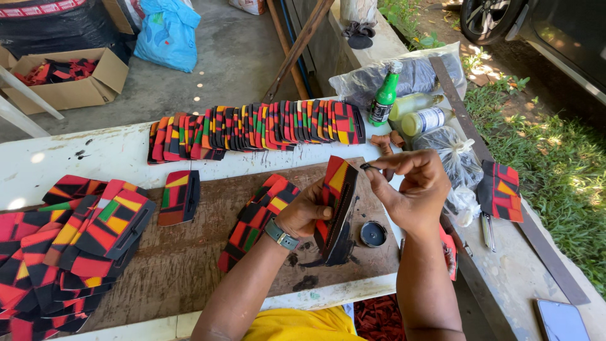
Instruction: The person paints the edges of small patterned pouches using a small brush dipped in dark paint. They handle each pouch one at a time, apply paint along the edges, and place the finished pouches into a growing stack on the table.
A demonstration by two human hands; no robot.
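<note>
Gripped tight in the left hand (304, 215): one colourful patterned piece (336, 208), a flat sandal-shaped cut w/ red, black, yellow and orange blocks and a black backing. Fingers wrapped round its left edge, thumb across the front, so the hand is closed on it. Piece stands nearly upright, lower end resting on the brown board (189, 252), top tilted twd the right hand (413, 189).

Right hand is pinched at the piece's top edge, thumb and forefinger together on something small and dark; can't tell what it is, too tiny. Other fingers curled loosely.

Handling, as a guess: looks light, thin, somewhat flexible, prob. foam or rubber w/ fabric face. It holds its shape on edge, so not floppy. Not fragile, not slippery. Best hold is along the long side edge, mid-length, as now, which leaves top and black rim free.

Around it: small round dark tin (373, 234) on the board just beside the piece, right of it. More matching pieces in a fanned row (252, 129) at the back of the white table (76, 155), a big heap (69, 240) at left, a few flat ones under the left wrist. Green bottle (384, 95) and clear bags farther right. Phone (560, 320) at bottom right corner.
</note>
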